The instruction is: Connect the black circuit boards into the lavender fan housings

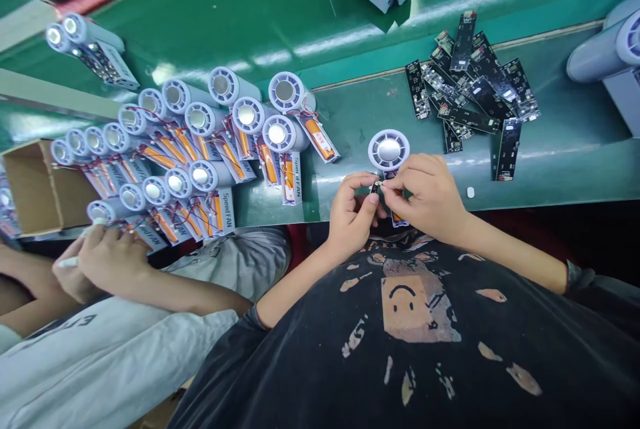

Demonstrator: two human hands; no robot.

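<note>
My left hand (354,214) pinches a small black circuit board (374,187) by its end. Close beside it, the fingertips of my right hand (425,192) are pressed together at a tiny pale piece on the board, perhaps a wire connector, too small to name surely. Just behind and under my hands lies a lavender handheld fan (389,149) with a round silver centre. Part of its orange battery (399,220) shows below my right hand; the rest of the handle is covered by my fingers.
Several fans with orange batteries and red wires (250,116) stand at left. A pile of black circuit boards (475,82) lies at right, near a small white piece (470,192). A co-worker's hands (107,256) work at far left, by a cardboard box (33,192).
</note>
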